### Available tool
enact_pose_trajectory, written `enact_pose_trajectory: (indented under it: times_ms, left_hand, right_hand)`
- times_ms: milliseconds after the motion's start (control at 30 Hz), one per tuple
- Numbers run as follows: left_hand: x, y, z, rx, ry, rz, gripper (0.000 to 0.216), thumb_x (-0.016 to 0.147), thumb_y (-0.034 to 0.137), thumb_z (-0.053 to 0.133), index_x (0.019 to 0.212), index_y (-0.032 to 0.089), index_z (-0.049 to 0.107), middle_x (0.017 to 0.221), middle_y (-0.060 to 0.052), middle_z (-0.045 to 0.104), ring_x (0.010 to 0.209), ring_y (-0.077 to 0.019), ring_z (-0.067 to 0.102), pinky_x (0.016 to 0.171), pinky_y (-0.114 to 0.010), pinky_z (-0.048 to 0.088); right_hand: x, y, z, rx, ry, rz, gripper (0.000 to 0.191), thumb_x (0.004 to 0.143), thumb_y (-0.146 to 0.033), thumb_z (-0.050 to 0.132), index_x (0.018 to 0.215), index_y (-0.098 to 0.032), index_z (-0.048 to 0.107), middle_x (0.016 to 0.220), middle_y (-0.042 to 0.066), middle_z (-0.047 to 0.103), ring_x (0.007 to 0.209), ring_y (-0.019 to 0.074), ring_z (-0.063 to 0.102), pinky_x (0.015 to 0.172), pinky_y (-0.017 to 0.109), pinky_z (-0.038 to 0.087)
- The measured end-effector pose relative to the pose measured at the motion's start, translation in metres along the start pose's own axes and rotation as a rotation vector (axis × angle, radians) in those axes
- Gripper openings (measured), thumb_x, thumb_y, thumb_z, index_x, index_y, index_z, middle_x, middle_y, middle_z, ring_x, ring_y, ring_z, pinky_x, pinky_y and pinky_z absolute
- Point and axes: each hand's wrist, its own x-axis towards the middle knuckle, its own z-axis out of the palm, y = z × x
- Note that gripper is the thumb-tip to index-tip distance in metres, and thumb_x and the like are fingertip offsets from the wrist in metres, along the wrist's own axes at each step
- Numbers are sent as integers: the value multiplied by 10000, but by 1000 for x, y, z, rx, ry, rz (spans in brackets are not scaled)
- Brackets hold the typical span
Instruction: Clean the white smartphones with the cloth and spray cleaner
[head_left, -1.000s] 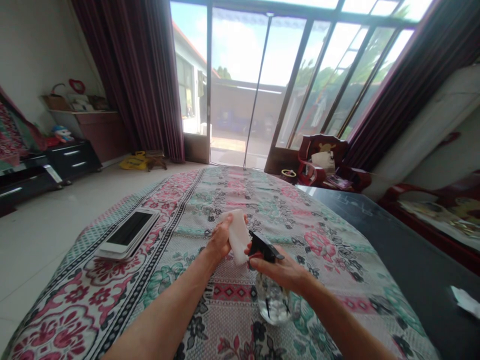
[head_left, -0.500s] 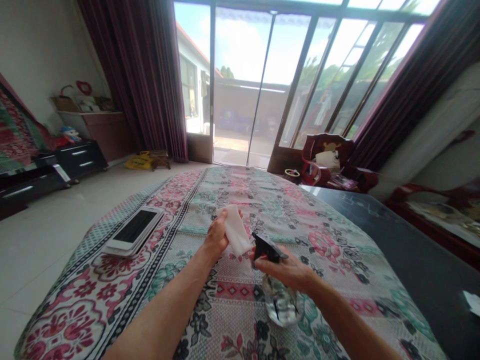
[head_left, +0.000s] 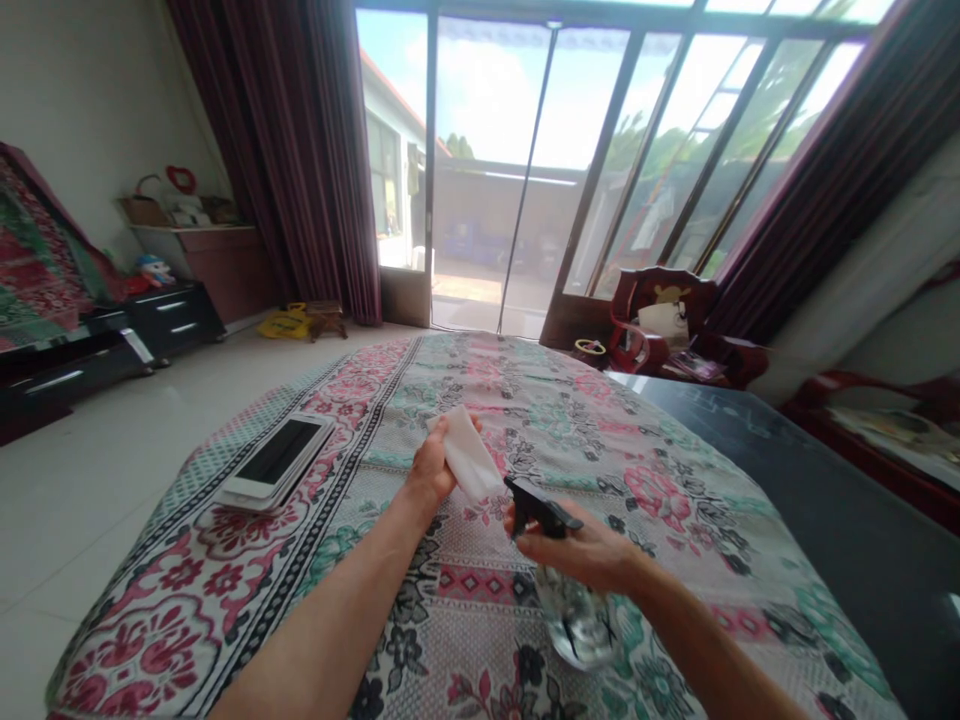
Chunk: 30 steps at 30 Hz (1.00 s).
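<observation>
My left hand (head_left: pixel 433 462) is closed around a folded white cloth or tissue (head_left: pixel 472 457), its flat side turned up over the fingers. Just to the right, my right hand (head_left: pixel 581 545) grips the neck of a clear spray bottle (head_left: pixel 581 625) with a black trigger head (head_left: pixel 541 505). The nozzle points at the lower end of the white piece, a small gap apart. Clear liquid shows inside the bottle, which tilts slightly. Both hands are above a flowered cloth (head_left: pixel 480 610) spread over the table.
Several stacked phones or tablets (head_left: pixel 277 460) lie at the left of the cloth, a white one on top. A dark tabletop (head_left: pixel 742 440) adjoins on the right. Beyond stand a red wooden chair (head_left: pixel 660 310), a glass door, and a black low cabinet (head_left: pixel 169 315) at far left.
My right hand and the spray bottle have moved slightly right and down, a little away from the white piece. The whole view has shifted slightly.
</observation>
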Motion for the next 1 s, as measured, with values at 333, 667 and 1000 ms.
enact_pose_trajectory:
  times_ms: [333,667,1000]
  left_hand:
    - [2,0,0,-99,53,-14,345,964,273,406,1163,76,607,867,-127,733,876,-233,712,834,-335,566]
    - [-3,-5,1,-4,-14,-53,361,952,303,426,1151,71,617,929,-156,732,858,-238,714,798,-339,571]
    - [-10,-18,4,157,-103,-129,406,954,344,388,1054,72,671,934,-172,730,794,-232,704,713,-334,574]
  right_hand:
    - [2,5,-1,14,-37,2,268,742,-308,632,973,-173,628,781,-4,577,671,99,471,635,223,388]
    - [1,-3,-2,-24,41,-19,289,736,-326,641,985,-179,633,719,-20,557,624,92,458,575,210,374]
    - [-1,-2,-9,-49,206,-52,422,773,-462,617,1076,-167,618,722,10,608,639,139,513,595,257,422]
